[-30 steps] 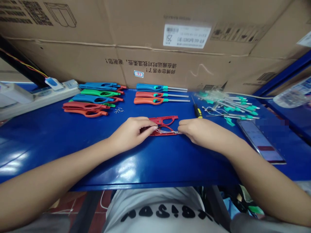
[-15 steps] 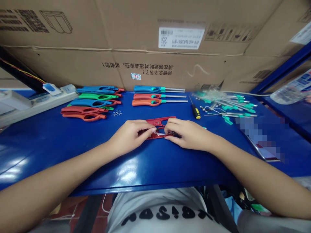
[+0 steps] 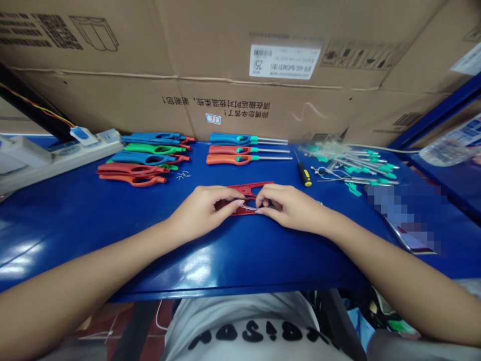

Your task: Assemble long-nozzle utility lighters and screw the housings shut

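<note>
Two red lighter-casing halves (image 3: 247, 190) lie one above the other on the blue table, partly covered by my hands. A thin white wire (image 3: 248, 207) runs across the lower half. From the left, my left hand (image 3: 206, 206) pinches one end of this wire between thumb and forefinger. On the other side, my right hand (image 3: 291, 206) has curled fingers and a thumb closed on the wire near the casing's right part. Metal and teal parts lie mostly hidden under the right hand.
Stacked coloured lighter casings (image 3: 133, 170) and small screws (image 3: 184, 175) lie at left. Behind my hands are assembled lighters (image 3: 231, 159). Rightward sit a screwdriver (image 3: 304, 175), metal-tube parts with teal pieces (image 3: 361, 163) and a phone (image 3: 404, 225). A power strip (image 3: 80, 150) borders the left.
The view has shifted slightly. My right fingers have drawn into a tighter pinch on the wire, while my left hand keeps nearly the same hold.
</note>
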`<state>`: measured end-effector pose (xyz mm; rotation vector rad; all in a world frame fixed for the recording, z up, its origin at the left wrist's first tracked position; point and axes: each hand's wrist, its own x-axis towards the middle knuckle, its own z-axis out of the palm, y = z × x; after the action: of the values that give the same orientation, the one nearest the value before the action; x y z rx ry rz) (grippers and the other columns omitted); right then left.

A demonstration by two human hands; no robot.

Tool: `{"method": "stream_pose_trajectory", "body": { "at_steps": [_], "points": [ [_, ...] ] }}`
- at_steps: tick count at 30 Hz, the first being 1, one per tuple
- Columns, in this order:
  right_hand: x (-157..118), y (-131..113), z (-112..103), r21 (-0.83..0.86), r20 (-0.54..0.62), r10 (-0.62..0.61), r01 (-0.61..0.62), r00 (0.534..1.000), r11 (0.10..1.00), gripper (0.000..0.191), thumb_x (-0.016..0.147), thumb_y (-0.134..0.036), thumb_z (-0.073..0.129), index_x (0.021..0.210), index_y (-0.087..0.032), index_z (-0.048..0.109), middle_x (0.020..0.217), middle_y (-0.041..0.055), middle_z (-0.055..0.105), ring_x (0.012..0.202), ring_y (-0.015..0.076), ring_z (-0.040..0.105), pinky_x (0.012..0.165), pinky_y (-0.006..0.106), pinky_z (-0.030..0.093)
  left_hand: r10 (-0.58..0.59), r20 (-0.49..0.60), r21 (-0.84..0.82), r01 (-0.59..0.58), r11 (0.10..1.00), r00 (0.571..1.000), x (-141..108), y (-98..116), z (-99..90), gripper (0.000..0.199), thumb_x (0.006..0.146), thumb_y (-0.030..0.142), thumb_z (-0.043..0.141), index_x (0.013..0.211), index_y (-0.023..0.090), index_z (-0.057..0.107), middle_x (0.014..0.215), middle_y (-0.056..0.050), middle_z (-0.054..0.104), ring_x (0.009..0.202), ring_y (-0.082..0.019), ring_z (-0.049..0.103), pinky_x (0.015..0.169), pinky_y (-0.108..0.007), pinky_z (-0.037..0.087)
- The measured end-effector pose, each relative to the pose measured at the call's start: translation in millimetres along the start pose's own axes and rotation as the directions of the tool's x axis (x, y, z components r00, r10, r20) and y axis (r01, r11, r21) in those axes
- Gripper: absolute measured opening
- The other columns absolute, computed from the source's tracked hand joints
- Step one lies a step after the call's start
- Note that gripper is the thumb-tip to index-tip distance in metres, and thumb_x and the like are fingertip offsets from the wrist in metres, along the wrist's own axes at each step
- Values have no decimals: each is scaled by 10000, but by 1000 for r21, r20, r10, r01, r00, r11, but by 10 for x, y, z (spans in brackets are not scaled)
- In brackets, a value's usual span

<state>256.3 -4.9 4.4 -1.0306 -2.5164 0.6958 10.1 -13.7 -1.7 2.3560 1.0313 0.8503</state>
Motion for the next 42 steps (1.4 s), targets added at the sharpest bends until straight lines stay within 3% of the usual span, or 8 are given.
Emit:
{"method": "stream_pose_trajectory", "body": {
  "at_steps": [10, 19, 29, 42],
  "points": [
    [-41, -18, -121, 65, 100, -71, 64, 992, 996, 70, 886, -200, 662, 907, -184, 597, 924, 12, 579, 691, 112, 471, 661, 240, 381, 65, 36, 82, -68, 994, 997, 22, -87, -23, 205, 990, 262, 580, 1038, 172, 758, 917, -44, 748, 792, -150, 682, 731, -255, 503],
    [-19, 20, -53, 34, 33, -28, 26, 999, 999, 98, 913, -224, 640, 878, -187, 557, 804, -20, 558, 644, 106, 452, 640, 239, 361, 26, 134, 128, -43, 991, 991, -10, -11, -82, 235, 914, 158, 596, 1083, 159, 759, 933, -51, 653, 702, -123, 619, 660, -250, 494],
    [-2, 40, -16, 18, 18, -5, 4, 1000, 1000, 66, 933, -215, 625, 939, -169, 673, 816, 11, 639, 651, 112, 505, 662, 245, 396, -24, 84, 51, 20, 999, 996, 25, -91, -72, 175, 930, 194, 618, 1025, 167, 764, 953, -56, 727, 769, -143, 662, 703, -253, 499],
    [-3, 29, -40, 39, 28, 10, -11, 1000, 999, 58, 917, -195, 625, 950, -170, 664, 838, 15, 637, 662, 116, 506, 667, 252, 394, -74, 91, 19, 73, 997, 993, 36, -71, -90, 171, 932, 283, 644, 941, 175, 777, 875, -50, 729, 711, -140, 640, 668, -258, 477]
  ]
}}
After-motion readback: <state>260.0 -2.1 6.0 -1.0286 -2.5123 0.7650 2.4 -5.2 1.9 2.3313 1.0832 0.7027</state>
